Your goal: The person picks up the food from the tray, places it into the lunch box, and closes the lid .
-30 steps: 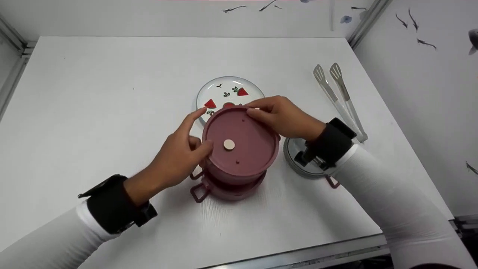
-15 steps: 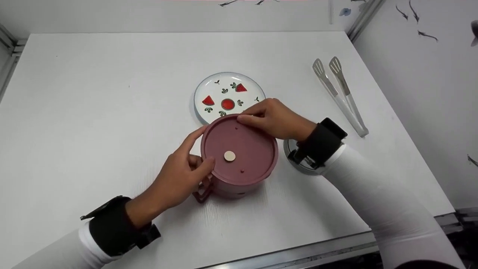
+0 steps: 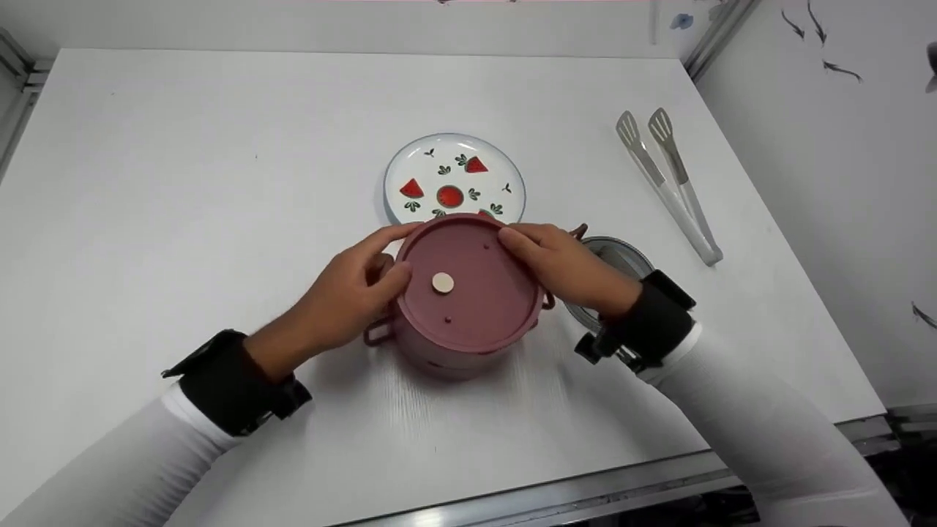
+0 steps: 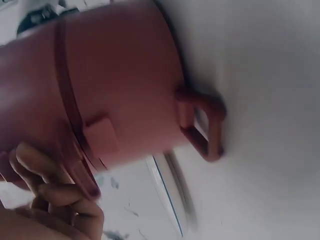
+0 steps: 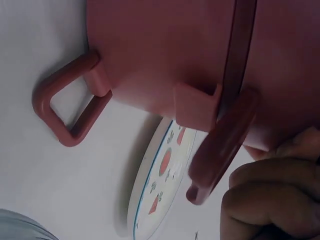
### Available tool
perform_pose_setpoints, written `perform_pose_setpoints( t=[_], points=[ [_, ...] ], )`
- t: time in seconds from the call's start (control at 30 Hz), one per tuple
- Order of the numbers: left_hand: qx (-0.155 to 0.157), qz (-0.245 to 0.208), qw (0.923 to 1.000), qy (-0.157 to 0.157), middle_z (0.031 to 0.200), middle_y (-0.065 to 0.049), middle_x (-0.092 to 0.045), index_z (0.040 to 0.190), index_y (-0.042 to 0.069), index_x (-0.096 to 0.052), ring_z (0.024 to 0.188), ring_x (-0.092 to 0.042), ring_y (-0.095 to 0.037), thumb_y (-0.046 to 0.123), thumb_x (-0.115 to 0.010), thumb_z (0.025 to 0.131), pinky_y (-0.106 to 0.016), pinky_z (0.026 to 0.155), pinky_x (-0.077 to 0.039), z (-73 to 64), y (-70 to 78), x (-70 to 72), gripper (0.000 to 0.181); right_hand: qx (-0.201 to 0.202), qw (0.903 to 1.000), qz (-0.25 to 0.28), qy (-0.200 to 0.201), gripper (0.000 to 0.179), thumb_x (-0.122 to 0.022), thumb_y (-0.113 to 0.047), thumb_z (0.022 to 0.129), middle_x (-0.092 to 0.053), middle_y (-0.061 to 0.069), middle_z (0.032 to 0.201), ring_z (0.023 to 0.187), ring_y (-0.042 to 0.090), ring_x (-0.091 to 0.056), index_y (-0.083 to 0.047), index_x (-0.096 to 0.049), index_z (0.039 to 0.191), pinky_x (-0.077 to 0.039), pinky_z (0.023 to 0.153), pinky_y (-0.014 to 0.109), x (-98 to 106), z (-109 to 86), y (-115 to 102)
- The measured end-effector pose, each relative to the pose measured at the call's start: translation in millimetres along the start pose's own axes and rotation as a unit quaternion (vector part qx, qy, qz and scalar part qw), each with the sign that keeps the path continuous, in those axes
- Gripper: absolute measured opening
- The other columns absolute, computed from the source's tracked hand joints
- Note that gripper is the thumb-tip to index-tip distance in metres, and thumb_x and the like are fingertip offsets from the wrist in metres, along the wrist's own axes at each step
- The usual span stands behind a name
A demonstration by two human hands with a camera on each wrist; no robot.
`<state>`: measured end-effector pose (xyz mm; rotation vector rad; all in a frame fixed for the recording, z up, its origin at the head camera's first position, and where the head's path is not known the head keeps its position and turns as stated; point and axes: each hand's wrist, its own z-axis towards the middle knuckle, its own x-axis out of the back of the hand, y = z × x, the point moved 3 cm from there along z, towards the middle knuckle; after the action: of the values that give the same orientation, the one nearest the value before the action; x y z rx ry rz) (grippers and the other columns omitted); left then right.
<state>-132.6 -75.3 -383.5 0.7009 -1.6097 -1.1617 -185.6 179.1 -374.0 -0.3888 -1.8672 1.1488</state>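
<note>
A dark pink upper pot (image 3: 479, 300) sits on a matching lower pot (image 3: 454, 366) in the middle of the table. A round cream disc (image 3: 443, 283) marks its flat, rimmed top. My left hand (image 3: 348, 293) holds the upper pot's left side, thumb on the top rim. On the far right side my right hand (image 3: 571, 267) grips it, thumb also over the rim. Both wrist views show a seam between the two pots, overlapped by a small tab (image 5: 196, 107). The lower pot's looped handle (image 4: 207, 125) juts out close above the table.
Behind the pots lies a white plate (image 3: 454, 157) with red fruit and leaf patterns. Tongs (image 3: 681, 205) with slotted heads rest at the right. A grey-rimmed, glassy round object (image 3: 626, 252) is partly hidden beneath my right wrist.
The upper pot, first tilted and shifted over the lower one, has come down onto it. My right hand has slid along the rim toward the right side. Both hands keep hold.
</note>
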Motion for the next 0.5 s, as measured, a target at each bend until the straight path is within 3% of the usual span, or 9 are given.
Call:
perform_pose_setpoints(
  t=[0.13,0.27,0.4,0.5],
  points=[
    [-0.014,0.028,0.9995,0.005,0.076,-0.006,-0.053,0.141,0.035,-0.052,0.071,-0.053,-0.020,0.033,-0.049,0.103,-0.029,0.063,-0.053,8.9,-7.4,10.3,0.038,-0.007,0.9992,0.007,0.038,0.040,-0.037,-0.041,0.109,-0.061,0.003,0.076,0.067,0.017,-0.058,-0.013,-0.066,0.106,-0.049,0.064,0.029,-9.1,-5.0,-0.1],
    [-0.051,0.066,0.9955,0.043,0.078,-0.003,-0.059,0.136,0.030,-0.059,0.074,-0.056,-0.017,0.035,-0.049,0.104,-0.028,0.061,-0.052,11.9,-10.2,15.7,0.035,-0.005,0.9974,0.026,0.067,0.038,-0.039,-0.037,0.109,-0.058,0.003,0.071,0.058,0.014,-0.053,-0.012,-0.066,0.101,-0.046,0.055,0.026,-12.6,-6.8,-1.4],
    [-0.103,0.115,0.9851,0.076,0.098,0.000,-0.071,0.130,0.018,-0.066,0.094,-0.063,-0.014,0.027,-0.044,0.105,-0.035,0.085,-0.051,5.4,-12.8,18.8,0.034,0.010,0.9938,0.055,0.096,0.033,-0.045,-0.031,0.108,-0.064,0.004,0.074,0.058,0.012,-0.058,-0.011,-0.071,0.107,-0.049,0.054,0.023,-11.4,-10.4,-1.9],
    [-0.113,0.174,0.9760,0.065,0.114,0.001,-0.069,0.127,0.015,-0.066,0.107,-0.060,-0.017,0.016,-0.049,0.099,-0.042,0.096,-0.043,-5.3,-19.2,19.6,0.033,0.024,0.9920,0.072,0.101,0.031,-0.048,-0.028,0.107,-0.069,0.006,0.079,0.061,0.012,-0.064,-0.010,-0.072,0.115,-0.053,0.056,0.023,-10.4,-13.3,-2.9]
  ],
)
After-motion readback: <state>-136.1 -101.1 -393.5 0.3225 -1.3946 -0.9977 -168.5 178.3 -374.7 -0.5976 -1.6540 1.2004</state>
